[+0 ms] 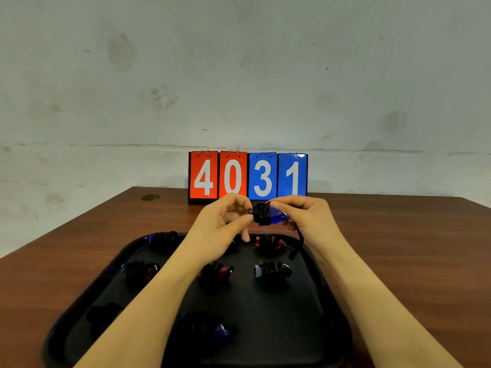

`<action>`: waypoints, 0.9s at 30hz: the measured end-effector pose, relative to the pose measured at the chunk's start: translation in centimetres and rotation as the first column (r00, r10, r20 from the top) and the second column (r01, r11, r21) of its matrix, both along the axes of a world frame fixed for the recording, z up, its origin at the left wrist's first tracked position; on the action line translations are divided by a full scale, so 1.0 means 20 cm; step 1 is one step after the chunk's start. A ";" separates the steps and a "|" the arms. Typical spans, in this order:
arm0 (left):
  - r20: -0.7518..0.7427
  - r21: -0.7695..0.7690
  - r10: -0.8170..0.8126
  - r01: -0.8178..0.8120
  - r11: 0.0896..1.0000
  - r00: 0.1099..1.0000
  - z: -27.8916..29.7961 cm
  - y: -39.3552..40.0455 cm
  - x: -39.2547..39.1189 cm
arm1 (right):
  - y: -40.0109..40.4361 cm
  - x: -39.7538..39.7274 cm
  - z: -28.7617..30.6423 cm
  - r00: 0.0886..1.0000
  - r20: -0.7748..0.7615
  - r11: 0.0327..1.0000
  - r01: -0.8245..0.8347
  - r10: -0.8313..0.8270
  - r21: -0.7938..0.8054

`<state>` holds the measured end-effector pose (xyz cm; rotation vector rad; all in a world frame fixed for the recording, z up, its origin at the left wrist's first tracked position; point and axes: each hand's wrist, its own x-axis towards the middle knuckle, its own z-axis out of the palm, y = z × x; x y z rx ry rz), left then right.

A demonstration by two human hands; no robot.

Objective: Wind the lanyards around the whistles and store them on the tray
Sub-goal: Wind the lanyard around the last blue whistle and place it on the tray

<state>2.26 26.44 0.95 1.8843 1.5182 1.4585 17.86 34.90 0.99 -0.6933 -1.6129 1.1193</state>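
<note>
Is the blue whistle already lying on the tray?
No, the blue whistle is held above the tray between the left hand and right hand.

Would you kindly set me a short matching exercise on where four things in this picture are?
Things:
1. blue whistle
2. scoreboard
3. tray
4. lanyard tail

Places:
A. at the table's far edge, by the wall
B. held between both hands
C. hanging below the right hand
D. on the table, under the forearms

Pairs: 1-B, 2-A, 3-D, 4-C
</note>
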 end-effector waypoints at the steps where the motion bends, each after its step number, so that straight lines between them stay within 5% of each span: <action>1: 0.026 0.001 -0.008 0.008 1.000 1.000 0.00 0.00 0.00 | 0.01 0.00 -0.01 1.000 0.014 1.000 -0.006 0.006 -0.006; 9: 0.253 0.018 0.074 -0.081 0.997 0.965 -0.01 0.03 -0.01 | -0.02 -0.03 -0.04 0.981 0.157 0.983 -0.133 0.112 0.129; 22: 0.151 0.041 0.282 -0.291 0.956 0.947 -0.03 0.07 -0.04 | -0.06 -0.01 0.00 0.936 0.299 0.962 -0.235 0.187 0.135; 25: 0.048 0.064 0.299 -0.301 0.951 0.953 -0.04 0.07 -0.05 | -0.05 -0.02 -0.01 0.937 0.339 0.966 -0.157 0.080 0.205; 27: -0.026 0.082 0.333 -0.330 0.941 0.943 -0.05 0.07 -0.05 | -0.03 -0.03 -0.03 0.882 0.451 0.917 -0.061 -0.136 0.395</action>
